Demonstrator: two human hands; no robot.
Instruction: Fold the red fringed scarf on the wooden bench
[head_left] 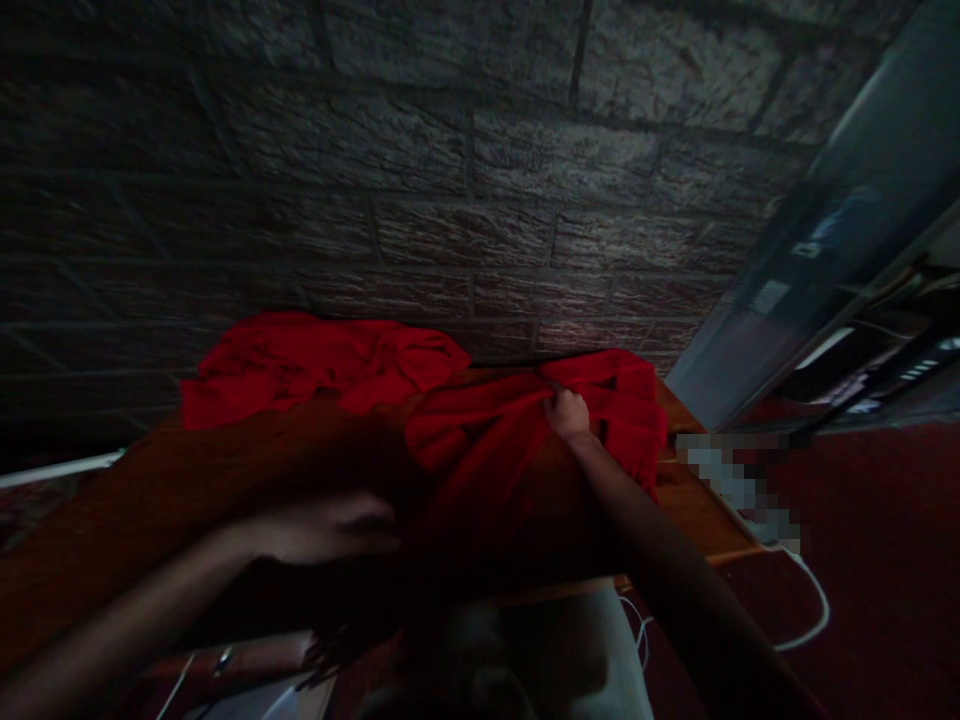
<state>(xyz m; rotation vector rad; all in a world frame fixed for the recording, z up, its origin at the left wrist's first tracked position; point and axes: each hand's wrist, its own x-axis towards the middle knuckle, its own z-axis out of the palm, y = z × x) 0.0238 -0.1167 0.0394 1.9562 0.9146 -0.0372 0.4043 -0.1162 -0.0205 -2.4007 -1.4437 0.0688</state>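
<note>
A red fringed shawl lies loosely spread on the wooden table, with one part hanging toward the front edge in deep shadow. My right hand is closed on a fold of it near the back of the table. Over the table's left part hovers my left hand, slightly blurred, its fingers curved and apart with nothing visible between them. Dark fringe strands hang below the front edge. To the left, a second red cloth rests in a crumpled heap against the wall.
A grey block wall rises directly behind the table. At the right stands a grey metal post or frame. A white cable loops off the table's right end. Below the front edge are a pale seat-like surface and some papers.
</note>
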